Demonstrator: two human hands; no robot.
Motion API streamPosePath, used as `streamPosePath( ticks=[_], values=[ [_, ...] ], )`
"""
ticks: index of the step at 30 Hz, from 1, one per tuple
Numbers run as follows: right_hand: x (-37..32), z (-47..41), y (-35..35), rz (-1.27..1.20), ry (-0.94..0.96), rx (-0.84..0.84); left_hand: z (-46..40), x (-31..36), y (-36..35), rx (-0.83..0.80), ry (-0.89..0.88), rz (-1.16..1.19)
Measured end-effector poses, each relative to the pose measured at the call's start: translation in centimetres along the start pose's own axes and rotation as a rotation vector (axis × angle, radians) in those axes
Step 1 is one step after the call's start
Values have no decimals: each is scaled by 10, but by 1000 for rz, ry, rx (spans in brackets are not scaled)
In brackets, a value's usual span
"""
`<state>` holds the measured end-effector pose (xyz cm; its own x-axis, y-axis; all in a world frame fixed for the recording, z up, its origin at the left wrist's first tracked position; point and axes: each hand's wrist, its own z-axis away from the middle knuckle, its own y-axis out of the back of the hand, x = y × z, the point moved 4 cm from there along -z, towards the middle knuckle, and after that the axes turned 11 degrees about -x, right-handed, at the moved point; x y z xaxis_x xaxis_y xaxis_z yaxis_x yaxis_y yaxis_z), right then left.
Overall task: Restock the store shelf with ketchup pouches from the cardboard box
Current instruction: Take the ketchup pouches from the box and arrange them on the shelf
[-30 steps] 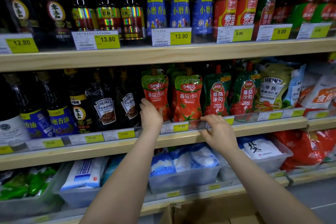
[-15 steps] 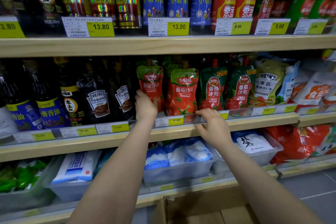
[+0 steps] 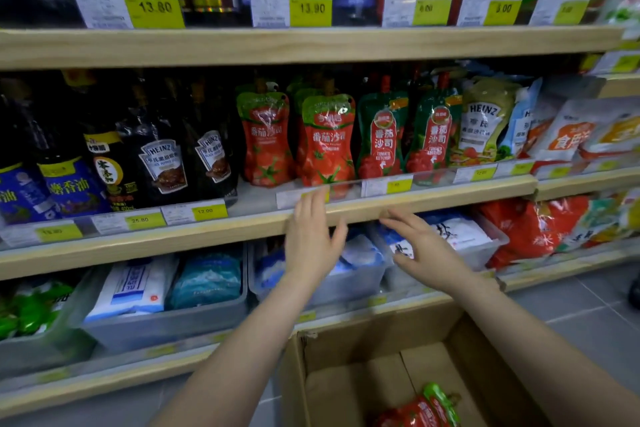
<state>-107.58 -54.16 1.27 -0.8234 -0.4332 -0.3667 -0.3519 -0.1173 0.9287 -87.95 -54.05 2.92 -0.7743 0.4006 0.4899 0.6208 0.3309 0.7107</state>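
**Two empty hands pulled back from the shelf**

Both your hands have dropped off the middle shelf [image 3: 242,225]: a second ago your left hand [image 3: 311,236] touched a pouch and your right hand [image 3: 420,248] rested on the rail; now both hover, fingers spread, holding nothing. That placement looks finished. Red ketchup pouches [image 3: 327,142] stand at twelve o'clock; another pouch [image 3: 424,409] waits in the cardboard box [image 3: 349,357] at six o'clock. Readable: HEINZ, TOMATO KETCHUP, tags 13.80, 13.90, 25.80, 12.00.
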Motion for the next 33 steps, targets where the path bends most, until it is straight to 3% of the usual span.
streamPosePath(
  ticks=[5,14,21,24,29,33],
  values=[
    [63,69,-36,31,-170,-96,51,8,-90,-341,-59,117],
    [161,154,-103,88,-426,-225,141,-6,-210,-766,107,198],
    [183,173,-124,79,-366,-101,214,-18,-279,-1157,436,265],
    [187,174,-127,72,-344,-57,234,-17,-296,-1310,470,241],
    [188,176,-129,75,-330,-26,238,-20,-309,-1330,456,102],
    [188,174,-129,80,-326,-14,236,-21,-311,-1337,550,169]
  ],
)
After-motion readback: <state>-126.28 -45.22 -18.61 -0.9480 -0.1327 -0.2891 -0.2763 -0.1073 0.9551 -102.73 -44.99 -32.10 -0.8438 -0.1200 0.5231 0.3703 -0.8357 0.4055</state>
